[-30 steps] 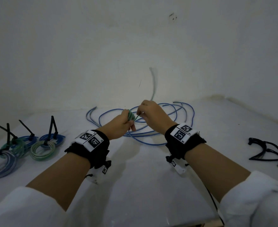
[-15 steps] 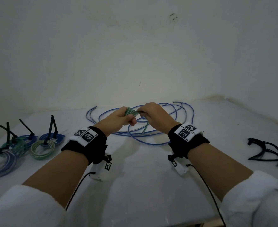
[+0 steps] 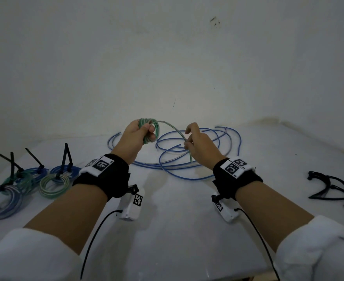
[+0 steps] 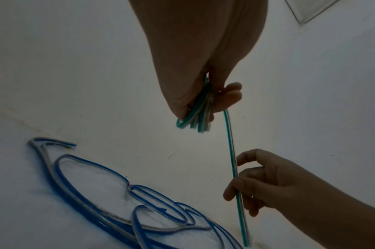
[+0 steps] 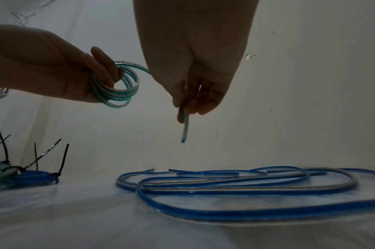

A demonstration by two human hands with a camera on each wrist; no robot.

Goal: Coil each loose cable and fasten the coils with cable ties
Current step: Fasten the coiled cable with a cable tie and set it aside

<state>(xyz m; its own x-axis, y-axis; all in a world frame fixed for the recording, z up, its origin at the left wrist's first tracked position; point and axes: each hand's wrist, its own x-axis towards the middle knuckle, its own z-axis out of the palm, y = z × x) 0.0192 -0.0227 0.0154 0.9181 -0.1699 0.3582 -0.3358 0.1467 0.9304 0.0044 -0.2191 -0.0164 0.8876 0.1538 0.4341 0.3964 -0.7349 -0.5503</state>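
Note:
My left hand (image 3: pixel 141 130) grips a small coil of green cable (image 3: pixel 154 128) above the table, fingers curled through its loops; the coil (image 5: pixel 118 87) shows clearly in the right wrist view. From the coil a free green tail (image 3: pixel 176 132) arcs right to my right hand (image 3: pixel 189 141), which pinches it near its end (image 5: pixel 184 131). The left wrist view shows the tail (image 4: pixel 232 156) running straight down between both hands. Loose blue cables (image 3: pixel 187 157) lie sprawled on the white table (image 3: pixel 177 230) beneath both hands.
Several finished coils (image 3: pixel 53 184) in blue and green, each with a black cable tie sticking up, lie at the left. A bunch of spare black cable ties (image 3: pixel 331 188) lies at the right. A white wall (image 3: pixel 167 57) stands close behind the table.
My hands were together over the blue cables; now they have risen and drawn apart, the left keeping the green coil, the right sliding out along the tail to its end.

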